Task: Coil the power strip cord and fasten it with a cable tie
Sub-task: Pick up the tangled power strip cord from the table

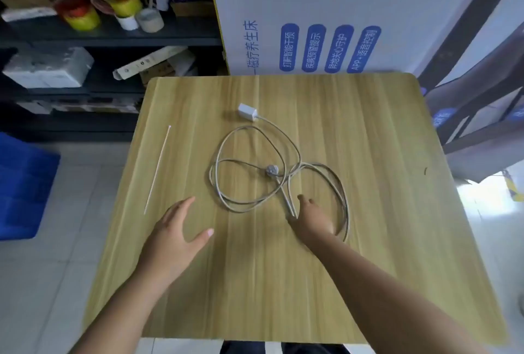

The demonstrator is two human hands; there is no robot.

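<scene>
Wood table [368,126]: loose power strip cord [216,166], cable tie [157,169] at L.
L hand [173,240] open, spread; R hand [312,220] at cord loop, grip unclear.

Your single head camera looks forward and steeply down at the tabletop [368,240] from above its near edge, close enough that both forearms fill the lower frame. Its wide angle takes in all four corners, bowing the side edges.
</scene>
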